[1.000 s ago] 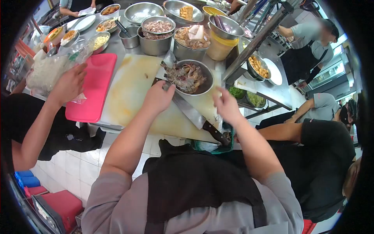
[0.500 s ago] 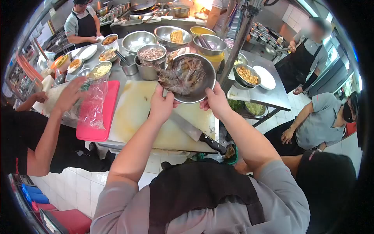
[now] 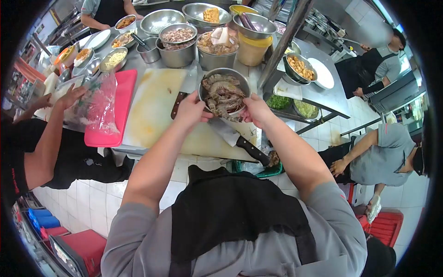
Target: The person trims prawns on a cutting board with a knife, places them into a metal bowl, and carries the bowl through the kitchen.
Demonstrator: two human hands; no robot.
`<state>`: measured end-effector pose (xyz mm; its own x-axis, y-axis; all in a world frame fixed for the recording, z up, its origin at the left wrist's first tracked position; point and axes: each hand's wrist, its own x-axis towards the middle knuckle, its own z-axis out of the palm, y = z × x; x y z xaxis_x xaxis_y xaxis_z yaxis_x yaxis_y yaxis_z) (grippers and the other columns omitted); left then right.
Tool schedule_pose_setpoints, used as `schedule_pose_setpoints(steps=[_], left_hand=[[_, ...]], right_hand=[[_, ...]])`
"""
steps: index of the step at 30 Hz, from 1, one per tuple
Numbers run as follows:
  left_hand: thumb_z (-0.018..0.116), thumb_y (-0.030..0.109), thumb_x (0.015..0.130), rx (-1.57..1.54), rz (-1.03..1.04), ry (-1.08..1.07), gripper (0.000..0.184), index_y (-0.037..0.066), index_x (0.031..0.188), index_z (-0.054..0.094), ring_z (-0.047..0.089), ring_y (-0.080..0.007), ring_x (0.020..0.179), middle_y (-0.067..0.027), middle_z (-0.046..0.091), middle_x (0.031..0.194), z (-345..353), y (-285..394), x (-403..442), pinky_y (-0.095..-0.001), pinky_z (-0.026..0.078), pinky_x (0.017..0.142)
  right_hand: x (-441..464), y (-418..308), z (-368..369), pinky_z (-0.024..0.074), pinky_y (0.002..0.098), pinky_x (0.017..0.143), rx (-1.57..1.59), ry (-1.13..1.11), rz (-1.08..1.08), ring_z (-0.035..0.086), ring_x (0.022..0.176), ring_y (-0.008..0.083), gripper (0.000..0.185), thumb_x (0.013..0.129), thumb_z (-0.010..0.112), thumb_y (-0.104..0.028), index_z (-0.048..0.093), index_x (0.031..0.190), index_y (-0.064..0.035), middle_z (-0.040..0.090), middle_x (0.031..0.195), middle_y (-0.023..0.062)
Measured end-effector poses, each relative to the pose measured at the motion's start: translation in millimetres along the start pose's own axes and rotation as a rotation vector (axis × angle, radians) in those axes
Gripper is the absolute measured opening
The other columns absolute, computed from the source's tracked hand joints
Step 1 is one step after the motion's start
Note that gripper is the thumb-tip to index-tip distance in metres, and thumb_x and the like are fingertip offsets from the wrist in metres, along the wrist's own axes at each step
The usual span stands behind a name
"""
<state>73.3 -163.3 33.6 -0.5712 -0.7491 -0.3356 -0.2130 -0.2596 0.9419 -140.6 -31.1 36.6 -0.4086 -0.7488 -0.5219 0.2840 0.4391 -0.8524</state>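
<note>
A metal bowl [image 3: 248, 82] of raw whole shrimp [image 3: 223, 94] is held over the cutting board between my two hands. My left hand [image 3: 191, 110] grips its left rim, fingers closed. On the opposite rim my right hand [image 3: 256, 111] is closed with the thumb on top. Below the bowl lies a knife [image 3: 253, 150] with a black handle, its blade partly covered by the bowl. A cleaver with a brown handle [image 3: 177, 104] lies beside my left hand, partly hidden. Yellowed and worn, the cutting board [image 3: 152, 111] spans the table's front.
To the left are a pink board [image 3: 128, 87], a clear plastic bag [image 3: 102, 104] and a co-worker's hands [image 3: 69, 98]. Pots and bowls of food line the back, including a pot of meat [image 3: 218, 57]. A metal post [image 3: 281, 44] rises at right. A green basket [image 3: 263, 171] hangs below.
The bowl has gone down toward the board and tipped more level, in both my hands. The brown-handled cleaver and a pot behind the bowl now show. A person at lower right has moved away.
</note>
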Motion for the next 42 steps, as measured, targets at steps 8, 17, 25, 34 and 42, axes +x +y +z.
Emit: schedule_pose_setpoints(steps=[8,17,25,34,42], left_hand=[[0.066,0.028,0.09,0.984,0.893,0.131,0.035,0.004,0.115,0.072,0.066,-0.033,0.103,-0.0161,0.071,0.105,-3.4,43.7,72.7,-0.0409,0.052,0.092],[0.069,0.045,0.083,1.7,0.336,-0.092,0.047,0.01,0.112,0.076,0.063,-0.034,0.114,-0.0163,0.07,0.117,60.0,92.0,83.2,-0.0426,0.05,0.097],[0.071,0.049,0.082,1.537,0.322,-0.407,0.05,0.003,0.103,0.075,0.071,-0.035,0.093,-0.0195,0.074,0.099,43.1,103.3,121.2,-0.0436,0.055,0.087],[0.077,0.037,0.08,1.68,0.68,0.015,0.044,0.018,0.118,0.067,0.061,-0.031,0.116,-0.0113,0.065,0.116,39.8,93.2,113.9,-0.0446,0.05,0.097],[0.077,0.035,0.079,1.501,0.685,0.035,0.044,0.012,0.115,0.069,0.063,-0.0323,0.111,-0.0128,0.068,0.113,36.1,76.9,120.2,-0.0453,0.051,0.095]], right_hand=[[-26.1,-8.1,-22.4,0.0449,0.0271,0.047,-0.174,0.104,-0.123,0.061,0.054,0.0137,0.042,0.104,0.052,-0.033,0.055,0.137,-0.0071,0.065,0.082,0.0058],[-104.8,27.2,-55.4,0.0461,0.0252,0.05,-0.275,0.062,-0.109,0.059,0.056,0.01,0.031,0.104,0.055,-0.023,0.062,0.128,-0.0041,0.066,0.081,0.0049],[-144.5,58.5,-80.7,0.0487,0.0256,0.053,-0.221,0.042,-0.102,0.059,0.058,0.0104,0.032,0.102,0.057,-0.019,0.061,0.127,0.0015,0.064,0.078,0.0032],[-148.9,71.9,-81.4,0.0489,0.0254,0.053,-0.238,0.034,-0.149,0.056,0.057,0.0087,0.03,0.101,0.059,-0.017,0.063,0.125,0.0,0.064,0.076,0.002],[-157.0,71.6,-82.9,0.0505,0.0261,0.055,-0.292,0.069,-0.157,0.057,0.06,0.0086,0.028,0.101,0.059,-0.017,0.065,0.123,-0.0011,0.065,0.078,0.0025]])
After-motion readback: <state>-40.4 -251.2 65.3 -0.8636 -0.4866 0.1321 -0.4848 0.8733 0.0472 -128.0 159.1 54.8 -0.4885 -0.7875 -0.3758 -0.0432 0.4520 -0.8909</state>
